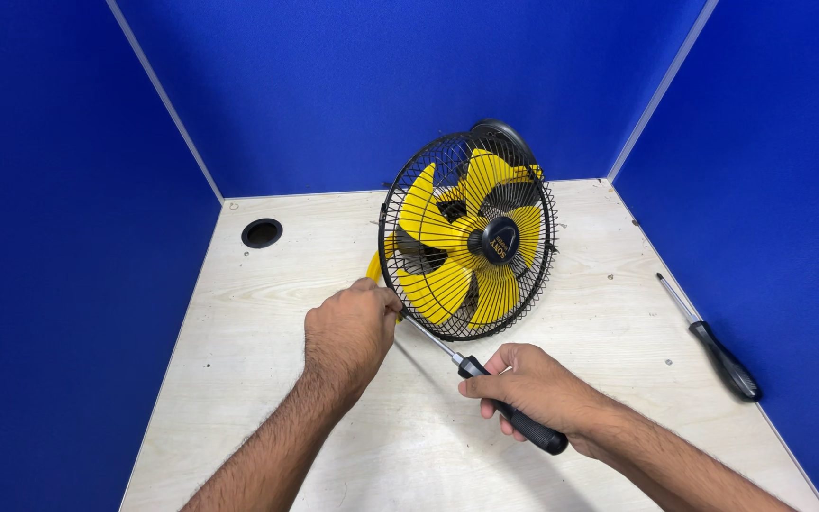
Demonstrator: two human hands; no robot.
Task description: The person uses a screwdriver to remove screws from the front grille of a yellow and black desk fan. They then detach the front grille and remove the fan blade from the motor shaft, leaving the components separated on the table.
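Your left hand [351, 332] sits just left of centre in the frame, fingers curled shut around the lower left rim of the small table fan with yellow blades and a black wire guard [468, 237]. That grip looks meant to steady the fan, since its round cage stands on edge on the pale plywood tabletop [258, 360] and could otherwise roll or tip under pressure from the tool.

Your right hand [537, 389], lower centre-right, is closed around the black handle of the screwdriver with a thin steel shaft [485, 379]. The tool's long axis runs diagonally: handle end low and to the right, shaft rising up and left toward the bottom edge of the guard, just beside your left knuckles. The tip itself is hidden behind your left hand, so whether it sits on a fastener cannot be told.

The fan occupies the centre of the frame, its guard face turned toward you and slightly to the right, with the dark motor housing behind its upper edge.

A second black-handled screwdriver [716, 346] lies at the right edge of the tabletop, well apart from both hands, tip pointing to the upper left. A round cable hole [262, 232] is at upper left, and blue partition walls [68, 237] enclose the desk.
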